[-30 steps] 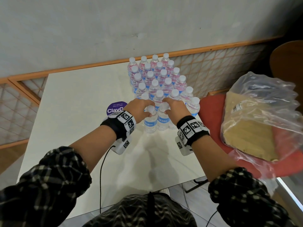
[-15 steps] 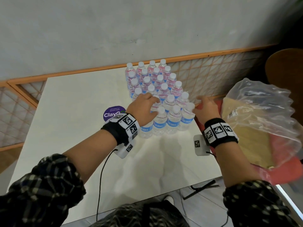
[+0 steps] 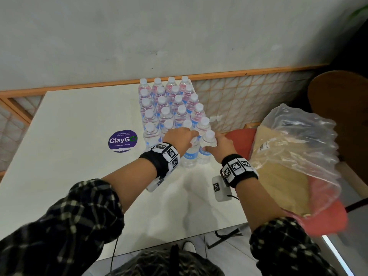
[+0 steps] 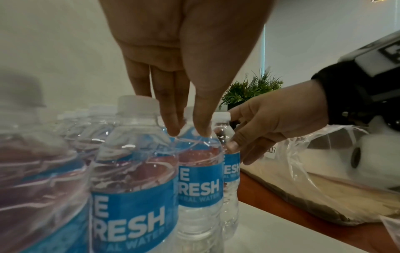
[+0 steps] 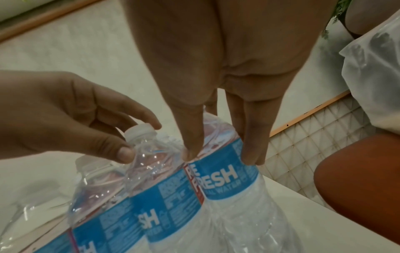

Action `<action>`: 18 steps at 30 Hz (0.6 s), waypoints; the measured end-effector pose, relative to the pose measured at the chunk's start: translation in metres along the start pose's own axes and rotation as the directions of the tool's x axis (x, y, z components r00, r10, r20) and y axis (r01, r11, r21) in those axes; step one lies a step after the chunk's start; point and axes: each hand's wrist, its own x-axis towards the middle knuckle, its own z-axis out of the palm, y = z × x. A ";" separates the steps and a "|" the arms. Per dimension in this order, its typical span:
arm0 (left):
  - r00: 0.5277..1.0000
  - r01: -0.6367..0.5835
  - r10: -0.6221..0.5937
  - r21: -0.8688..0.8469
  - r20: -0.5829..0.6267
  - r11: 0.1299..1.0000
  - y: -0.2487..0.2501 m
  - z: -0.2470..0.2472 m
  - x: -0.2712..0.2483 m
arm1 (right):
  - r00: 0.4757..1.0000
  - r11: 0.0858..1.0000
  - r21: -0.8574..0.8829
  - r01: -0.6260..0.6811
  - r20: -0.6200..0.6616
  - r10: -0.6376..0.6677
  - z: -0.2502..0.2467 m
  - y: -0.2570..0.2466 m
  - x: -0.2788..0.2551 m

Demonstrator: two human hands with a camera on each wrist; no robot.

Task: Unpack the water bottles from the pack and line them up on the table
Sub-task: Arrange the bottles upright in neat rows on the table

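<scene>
The water bottles (image 3: 171,108) stand upright in a tight block of four columns on the white table (image 3: 69,166), running from the far edge by the wall toward the person, close along the table's right edge. The table surface to the left of the block and in front of it, toward the person, lies open, apart from a round purple sticker (image 3: 122,140) just beside the nearest left bottle. Past the right edge sits a red chair seat (image 3: 242,139) carrying a crumpled clear plastic bag (image 3: 294,156) with tan material inside.

The nearest row meets both hands. The right hand (image 3: 223,145) grips the rightmost front bottle (image 5: 229,171), thumb and fingers pressed on either side of its shoulder at the top of the blue label; this bottle leans slightly. The left hand (image 3: 181,137) pinches the neck of the neighbouring bottle (image 5: 149,154) just under its white cap, thumb and fingers closed on it.
</scene>
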 end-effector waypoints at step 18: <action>0.960 0.110 -0.175 -0.280 -0.219 0.954 -0.062 -0.014 -0.050 | 0.871 0.913 -0.140 0.383 -0.275 -0.408 0.006 -0.015 -0.011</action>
